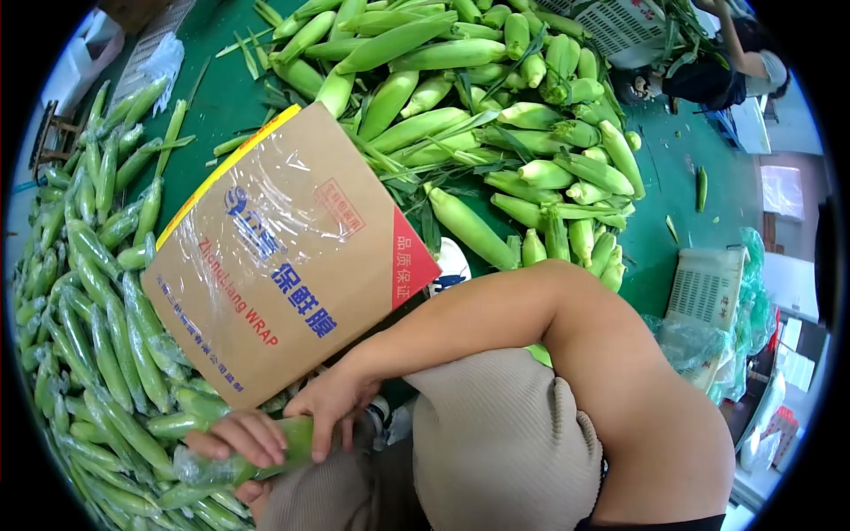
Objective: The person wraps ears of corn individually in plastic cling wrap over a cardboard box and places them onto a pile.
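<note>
A green ear of corn (299, 435) in its husk lies across my lap, with clear film visible around its left end. My left hand (241, 442) wraps its fingers over the left part of the ear, the thumb underneath. At the other end my right hand (332, 398) is closed round the ear, its arm reaching across in front of my knees. Just beyond the hands stands a cardboard box (288, 243) printed "WRAP", its top face covered in shiny film. To the left lies a large heap of film-wrapped corn ears (106, 327).
A big pile of unwrapped corn (469, 124) spreads over the green floor (668, 190) beyond the box. At right are a plastic crate (704, 292) and green plastic film (751, 310). Another person (708, 80) is at the upper right, near a white crate (624, 31).
</note>
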Demonstrator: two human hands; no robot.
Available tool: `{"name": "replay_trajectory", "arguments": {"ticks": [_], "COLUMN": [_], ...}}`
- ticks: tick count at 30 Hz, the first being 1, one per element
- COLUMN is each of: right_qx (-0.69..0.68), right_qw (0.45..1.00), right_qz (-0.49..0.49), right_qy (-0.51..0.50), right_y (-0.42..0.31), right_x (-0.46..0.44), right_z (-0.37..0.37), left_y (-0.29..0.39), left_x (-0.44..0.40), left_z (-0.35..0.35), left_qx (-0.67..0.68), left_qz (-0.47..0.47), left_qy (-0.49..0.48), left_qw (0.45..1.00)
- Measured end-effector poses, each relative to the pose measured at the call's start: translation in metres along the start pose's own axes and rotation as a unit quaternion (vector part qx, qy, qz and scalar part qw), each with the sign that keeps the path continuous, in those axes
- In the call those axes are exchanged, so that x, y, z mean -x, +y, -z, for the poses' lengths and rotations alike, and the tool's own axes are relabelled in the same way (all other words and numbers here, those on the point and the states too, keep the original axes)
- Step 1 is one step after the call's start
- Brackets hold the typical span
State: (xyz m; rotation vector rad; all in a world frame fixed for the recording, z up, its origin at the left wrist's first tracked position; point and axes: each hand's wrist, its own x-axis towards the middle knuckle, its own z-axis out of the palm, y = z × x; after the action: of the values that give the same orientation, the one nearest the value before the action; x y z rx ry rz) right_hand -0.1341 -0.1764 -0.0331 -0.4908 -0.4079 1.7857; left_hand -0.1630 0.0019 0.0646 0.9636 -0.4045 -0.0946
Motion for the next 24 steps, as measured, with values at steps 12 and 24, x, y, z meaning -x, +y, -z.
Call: {"name": "replay_trajectory", "arguments": {"ticks": [12, 24], "right_qx": [0.367, 0.318], "right_qw": [0.672, 0.467], "right_qz": [0.183, -0.147], "right_qy": [0.617, 0.812], "right_y": [-0.076, 0.129], "right_x": [0.190, 0.312], "right_z": [0.009, 0.047], "left_y": [0.159, -0.043], "left_x": [0.051, -0.046], "left_z": [0.009, 0.053], "left_qx": [-0.762, -0.794], "left_qz": [0.336, 0.215], "left_qy": [0.317, -0.097], "left_qw": [0.454, 0.561]}}
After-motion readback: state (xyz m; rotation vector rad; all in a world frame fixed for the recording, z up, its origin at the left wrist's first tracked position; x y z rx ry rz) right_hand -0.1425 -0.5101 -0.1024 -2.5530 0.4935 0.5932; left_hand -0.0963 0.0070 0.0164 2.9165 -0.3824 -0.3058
